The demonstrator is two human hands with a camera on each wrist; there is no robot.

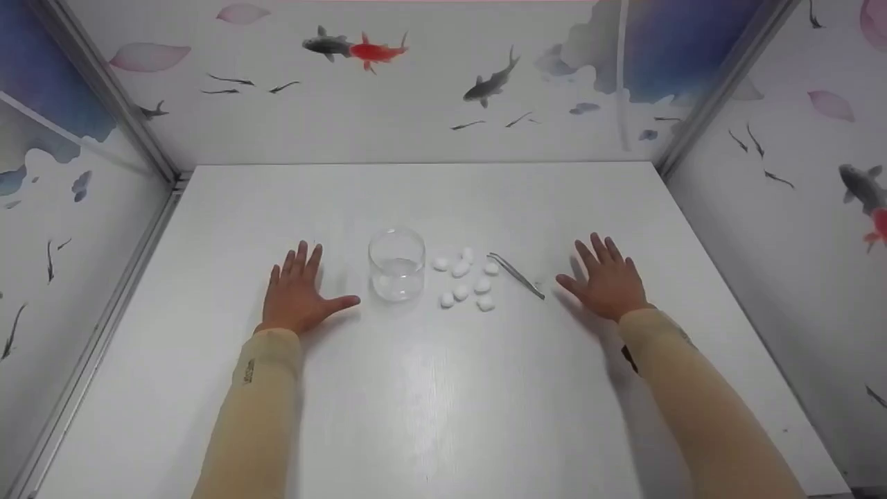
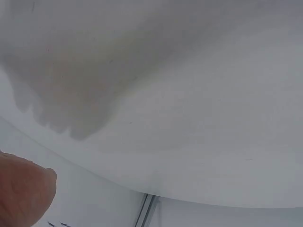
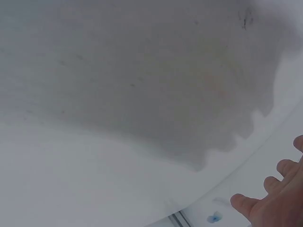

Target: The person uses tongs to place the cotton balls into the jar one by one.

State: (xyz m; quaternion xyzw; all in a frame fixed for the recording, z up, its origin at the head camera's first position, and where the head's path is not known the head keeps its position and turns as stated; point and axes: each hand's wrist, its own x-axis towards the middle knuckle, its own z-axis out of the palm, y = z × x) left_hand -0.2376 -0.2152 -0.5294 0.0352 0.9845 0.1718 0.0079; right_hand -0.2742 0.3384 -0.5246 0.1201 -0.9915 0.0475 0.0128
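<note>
My left hand (image 1: 294, 298) is spread out palm down, left of a clear glass jar (image 1: 397, 270) with clear liquid in its lower part. The thumb points toward the jar with a gap between. On the other side, my right hand (image 1: 610, 284) also has its fingers spread and holds nothing. Metal tweezers (image 1: 518, 277) lie slanted on the table, a short way left of the right thumb. Several white cotton balls (image 1: 461, 292) are scattered between the jar and the tweezers. In the wrist views only part of the left hand (image 2: 23, 191) and the right fingers (image 3: 272, 184) shows, above their shadows.
The white table (image 1: 429, 402) is bordered by a back panel (image 1: 416, 125) and side panels printed with fish and petals. Metal frame posts (image 1: 138, 97) stand at the corners. Tan sleeves (image 1: 256, 416) cover both forearms.
</note>
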